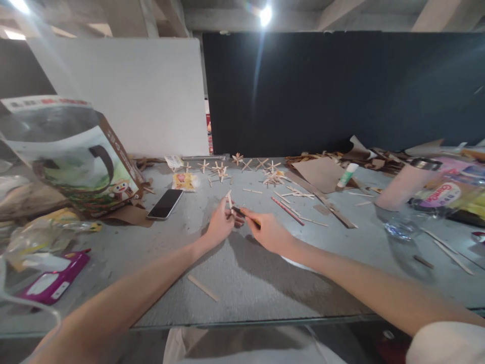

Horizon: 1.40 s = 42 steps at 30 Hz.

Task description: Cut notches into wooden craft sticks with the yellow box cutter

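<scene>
Near the middle of the grey table, my left hand (221,222) pinches a small pale wooden stick (229,200) that points upward. My right hand (267,230) is closed around a dark, thin tool with some yellow on its handle (256,222). The tool's tip meets the stick close to my left fingers. Behind my hands lie crossed-stick pieces (275,177) and several loose sticks (299,192). A red-and-white striped stick (288,211) rests to the right. One flat stick (203,288) lies nearer the front edge.
A phone (165,204), a purple device (56,280) and a large printed bag (76,162) are at left. Cardboard (316,173), a glue stick (347,175), a pink bottle (407,186) and plastic packages (449,194) are at right. Panels stand behind the table.
</scene>
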Each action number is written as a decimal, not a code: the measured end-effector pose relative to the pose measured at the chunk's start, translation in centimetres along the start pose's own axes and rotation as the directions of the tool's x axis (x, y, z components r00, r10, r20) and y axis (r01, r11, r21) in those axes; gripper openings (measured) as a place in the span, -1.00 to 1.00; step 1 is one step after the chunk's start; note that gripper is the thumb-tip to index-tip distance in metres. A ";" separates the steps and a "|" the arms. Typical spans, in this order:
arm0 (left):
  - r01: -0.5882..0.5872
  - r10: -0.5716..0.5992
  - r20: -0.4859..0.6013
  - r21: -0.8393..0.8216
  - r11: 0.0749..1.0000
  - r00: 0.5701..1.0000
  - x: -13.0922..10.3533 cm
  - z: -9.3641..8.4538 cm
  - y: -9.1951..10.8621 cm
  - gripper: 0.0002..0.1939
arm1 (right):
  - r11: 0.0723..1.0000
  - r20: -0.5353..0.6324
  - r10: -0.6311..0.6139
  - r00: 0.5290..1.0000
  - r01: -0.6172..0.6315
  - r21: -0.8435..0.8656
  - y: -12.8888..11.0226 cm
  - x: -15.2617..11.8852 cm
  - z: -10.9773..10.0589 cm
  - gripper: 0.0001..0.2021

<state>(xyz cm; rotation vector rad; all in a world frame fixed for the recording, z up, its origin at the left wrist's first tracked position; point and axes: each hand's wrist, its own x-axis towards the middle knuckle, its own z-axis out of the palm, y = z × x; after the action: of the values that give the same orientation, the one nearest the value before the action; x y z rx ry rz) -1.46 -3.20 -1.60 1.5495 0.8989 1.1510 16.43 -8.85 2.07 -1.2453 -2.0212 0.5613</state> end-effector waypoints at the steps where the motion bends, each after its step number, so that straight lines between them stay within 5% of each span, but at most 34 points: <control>1: -0.004 0.004 0.007 0.006 1.000 1.000 0.0 -0.1 0.0 -0.66 | 1.000 -0.011 0.002 1.000 -0.002 -0.013 0.3 -0.4 0.5 -0.51; 4: -0.003 0.003 0.008 0.015 1.000 1.000 0.0 -0.1 -0.1 -0.66 | 1.000 -0.028 -0.008 1.000 0.008 0.001 0.5 -0.4 0.9 -0.52; 10: 0.014 -0.014 -0.013 0.019 1.000 1.000 0.2 -0.1 -0.2 -0.69 | 0.999 0.091 0.015 0.996 -0.013 -0.030 -0.8 2.2 -1.7 -0.59; 18: 0.023 -0.023 -0.004 -0.008 1.000 1.000 0.3 -0.3 -0.3 -0.67 | 0.996 0.020 0.020 1.000 -0.018 -0.092 -0.1 -0.1 1.0 -0.50; 26: 0.031 -0.031 -0.032 0.000 1.000 0.999 0.4 -0.5 -0.6 -0.70 | 0.994 0.175 0.072 0.982 -0.056 -0.097 -2.3 2.5 -2.3 -0.60; 33: 0.011 -0.011 -0.007 0.017 1.000 1.000 0.1 -0.3 -0.2 -0.72 | 0.987 0.040 0.043 0.998 -0.036 -0.156 0.0 -0.5 1.1 -0.50; 42: 0.037 -0.038 -0.068 -0.013 0.999 0.997 0.5 -0.4 -1.0 -0.71 | 0.996 0.144 0.049 0.988 -0.039 -0.077 -1.4 3.5 -1.7 -0.63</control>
<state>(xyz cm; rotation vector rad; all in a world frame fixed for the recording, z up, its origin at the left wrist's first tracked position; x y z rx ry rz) -1.70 -2.33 -2.41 1.4849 0.9611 1.1865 15.75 -6.32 5.31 -1.3298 -2.1569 0.6193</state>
